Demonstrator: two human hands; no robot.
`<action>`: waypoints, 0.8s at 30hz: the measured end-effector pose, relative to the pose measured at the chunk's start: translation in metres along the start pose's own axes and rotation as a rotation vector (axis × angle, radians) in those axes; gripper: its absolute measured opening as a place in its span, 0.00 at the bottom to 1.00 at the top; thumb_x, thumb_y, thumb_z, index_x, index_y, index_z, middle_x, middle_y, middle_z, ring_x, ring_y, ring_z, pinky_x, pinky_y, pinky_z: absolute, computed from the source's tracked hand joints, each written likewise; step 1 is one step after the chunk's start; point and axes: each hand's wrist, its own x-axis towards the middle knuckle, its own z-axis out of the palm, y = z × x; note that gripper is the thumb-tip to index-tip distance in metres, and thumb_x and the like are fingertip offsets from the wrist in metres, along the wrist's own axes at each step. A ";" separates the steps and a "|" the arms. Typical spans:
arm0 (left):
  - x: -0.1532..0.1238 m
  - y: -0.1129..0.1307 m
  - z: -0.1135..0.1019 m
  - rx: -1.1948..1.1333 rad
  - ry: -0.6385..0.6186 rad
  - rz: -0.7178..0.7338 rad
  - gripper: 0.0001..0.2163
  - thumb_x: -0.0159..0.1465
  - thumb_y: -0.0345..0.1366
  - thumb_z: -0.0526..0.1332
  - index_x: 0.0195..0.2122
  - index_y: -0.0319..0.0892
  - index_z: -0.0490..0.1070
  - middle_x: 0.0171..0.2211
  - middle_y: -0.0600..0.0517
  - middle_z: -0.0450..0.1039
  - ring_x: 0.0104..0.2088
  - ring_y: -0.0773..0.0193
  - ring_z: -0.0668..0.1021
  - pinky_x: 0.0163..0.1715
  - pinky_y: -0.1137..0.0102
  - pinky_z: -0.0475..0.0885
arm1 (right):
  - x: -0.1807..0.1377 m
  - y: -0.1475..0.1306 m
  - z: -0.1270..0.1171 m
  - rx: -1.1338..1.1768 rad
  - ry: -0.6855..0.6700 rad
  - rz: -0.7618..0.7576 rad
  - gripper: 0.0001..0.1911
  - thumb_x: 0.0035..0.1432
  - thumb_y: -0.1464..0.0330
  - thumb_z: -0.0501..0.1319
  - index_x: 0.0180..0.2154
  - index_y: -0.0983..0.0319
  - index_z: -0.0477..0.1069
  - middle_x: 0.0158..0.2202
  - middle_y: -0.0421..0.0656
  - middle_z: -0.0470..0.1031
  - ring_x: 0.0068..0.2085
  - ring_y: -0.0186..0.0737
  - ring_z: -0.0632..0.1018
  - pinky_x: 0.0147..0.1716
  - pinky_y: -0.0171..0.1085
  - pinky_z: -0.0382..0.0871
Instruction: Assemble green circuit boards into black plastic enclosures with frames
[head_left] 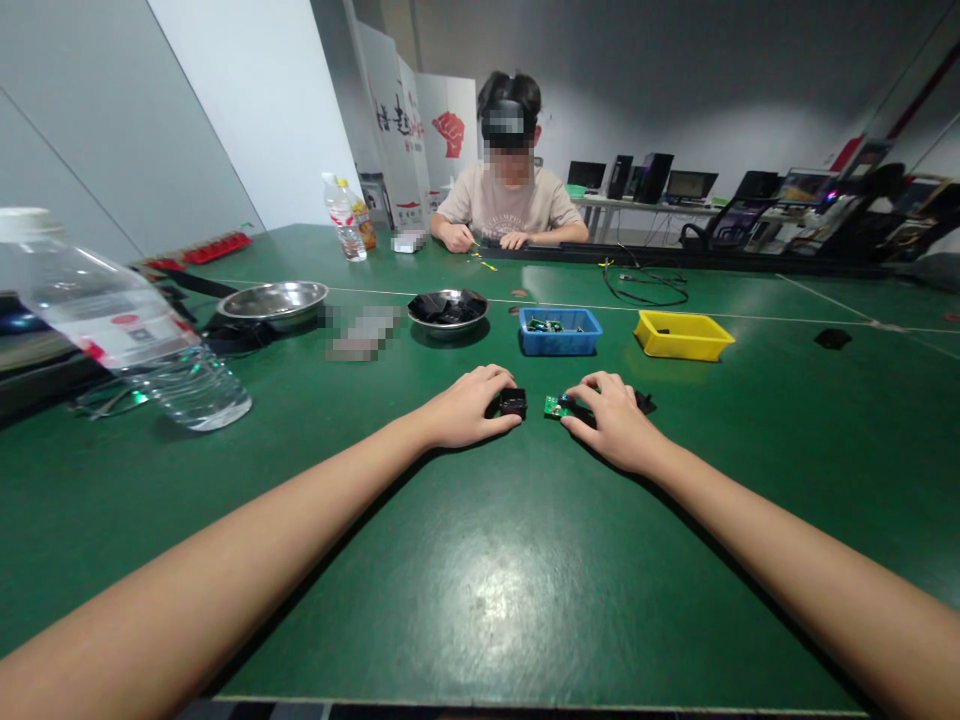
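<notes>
Near the middle of the green table, my left hand grips a small black box-shaped plastic case between thumb and fingers. To its right, my right hand has its thumb and fingers closed around a small green circuit board. The two pieces are apart, with a short gap of table between them. A black piece shows just beyond the right hand, partly hidden by it.
Behind my hands stand a blue bin with circuit boards, a yellow bin and a metal bowl of black parts. A metal dish and a water bottle are at left. Across the table sits another person.
</notes>
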 end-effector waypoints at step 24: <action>-0.001 0.000 0.000 0.019 -0.015 -0.006 0.15 0.64 0.44 0.60 0.48 0.41 0.67 0.51 0.42 0.70 0.52 0.53 0.73 0.53 0.56 0.69 | -0.003 -0.002 -0.009 0.088 0.072 -0.174 0.08 0.60 0.69 0.61 0.42 0.60 0.75 0.45 0.50 0.71 0.47 0.50 0.71 0.47 0.50 0.69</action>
